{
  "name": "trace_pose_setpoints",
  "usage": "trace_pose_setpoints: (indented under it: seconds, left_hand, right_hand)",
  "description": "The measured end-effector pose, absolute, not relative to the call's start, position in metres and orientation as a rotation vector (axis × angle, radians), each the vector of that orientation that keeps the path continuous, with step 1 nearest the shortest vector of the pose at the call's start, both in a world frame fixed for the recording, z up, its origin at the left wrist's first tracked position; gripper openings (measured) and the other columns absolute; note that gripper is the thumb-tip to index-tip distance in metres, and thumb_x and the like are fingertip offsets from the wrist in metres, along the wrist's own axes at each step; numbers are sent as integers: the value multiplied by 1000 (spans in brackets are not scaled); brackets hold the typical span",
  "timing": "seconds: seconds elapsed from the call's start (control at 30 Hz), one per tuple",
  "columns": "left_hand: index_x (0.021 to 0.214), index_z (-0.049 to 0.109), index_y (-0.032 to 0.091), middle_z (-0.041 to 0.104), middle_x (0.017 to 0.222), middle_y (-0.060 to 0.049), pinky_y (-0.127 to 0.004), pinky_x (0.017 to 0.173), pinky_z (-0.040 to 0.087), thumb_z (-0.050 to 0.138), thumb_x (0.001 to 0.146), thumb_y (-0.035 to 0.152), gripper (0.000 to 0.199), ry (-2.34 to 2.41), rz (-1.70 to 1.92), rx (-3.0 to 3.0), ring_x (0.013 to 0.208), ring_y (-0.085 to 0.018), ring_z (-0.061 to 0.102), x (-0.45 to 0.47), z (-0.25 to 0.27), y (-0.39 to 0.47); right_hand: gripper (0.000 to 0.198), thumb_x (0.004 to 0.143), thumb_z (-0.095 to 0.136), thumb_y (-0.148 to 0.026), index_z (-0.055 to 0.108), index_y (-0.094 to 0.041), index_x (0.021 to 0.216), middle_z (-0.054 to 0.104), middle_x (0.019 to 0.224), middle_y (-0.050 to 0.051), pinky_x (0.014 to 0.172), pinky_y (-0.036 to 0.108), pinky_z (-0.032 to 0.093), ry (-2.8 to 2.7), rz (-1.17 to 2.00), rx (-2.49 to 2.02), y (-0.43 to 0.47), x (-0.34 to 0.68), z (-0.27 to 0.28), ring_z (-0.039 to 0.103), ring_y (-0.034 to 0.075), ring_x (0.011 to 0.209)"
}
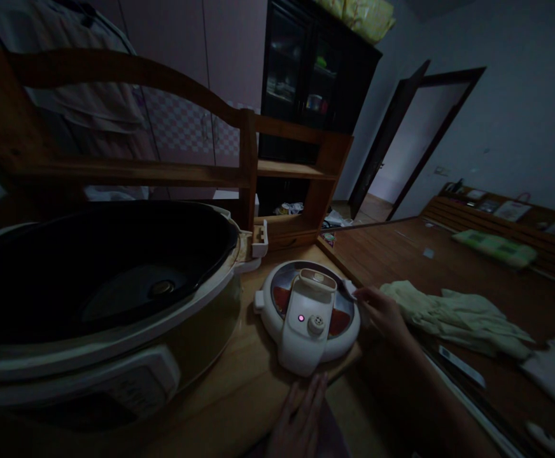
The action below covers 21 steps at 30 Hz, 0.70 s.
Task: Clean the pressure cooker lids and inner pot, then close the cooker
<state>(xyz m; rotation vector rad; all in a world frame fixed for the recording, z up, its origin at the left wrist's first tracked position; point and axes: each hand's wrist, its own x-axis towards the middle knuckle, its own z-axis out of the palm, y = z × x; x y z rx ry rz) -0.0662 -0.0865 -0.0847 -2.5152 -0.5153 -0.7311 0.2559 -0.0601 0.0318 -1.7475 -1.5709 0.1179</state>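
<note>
A round pressure-cooker lid (313,318) with a white rim, dark glassy panels and a raised handle rests on a wooden surface (239,388). My right hand (377,308) is at the lid's right rim, its fingers closed on a small white wipe or tissue (349,289) that touches the lid. My left hand (299,416) lies with fingers stretched out at the lid's near end; whether the fingertips touch the lid I cannot tell. On the left stands the open cooker body (201,343) with a black inner pot (129,286).
Behind the cooker rises a wooden headboard with shelves (287,168). To the right is a wide wooden platform (368,245) with a crumpled pale cloth (449,315), a white remote control (462,367) and a green checked pillow (494,247). An open door (392,137) stands farther back.
</note>
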Motion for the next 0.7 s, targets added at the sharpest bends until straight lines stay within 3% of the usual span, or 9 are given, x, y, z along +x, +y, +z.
trace_pose_setpoints:
  seconds: [0.3,0.5,0.7]
  left_hand:
    - [129,63,22,30,159,-9,-54,122,6,47,91,37,44,-510,-742,-2533,150,-26,18,-68,-80,-87]
    - [133,60,20,27,160,-11,-52,121,9,48,90,37,47,-519,-737,-2526,150,-26,16,-67,-81,-86]
    - [129,63,23,28,160,-10,-52,120,15,48,91,39,44,-505,-670,-2527,149,-27,19,-69,-80,-88]
  right_hand:
    - [29,97,52,-37,72,-28,118,62,102,7,85,34,50,-1612,184,-1613,-53,225,34,61,22,98]
    - [33,98,50,-34,67,-30,126,59,104,7,87,34,49,-1721,303,-1566,-60,223,39,59,21,99]
    - [31,95,56,-39,71,-28,120,63,101,7,79,31,51,-1703,424,-1604,-79,236,43,61,22,94]
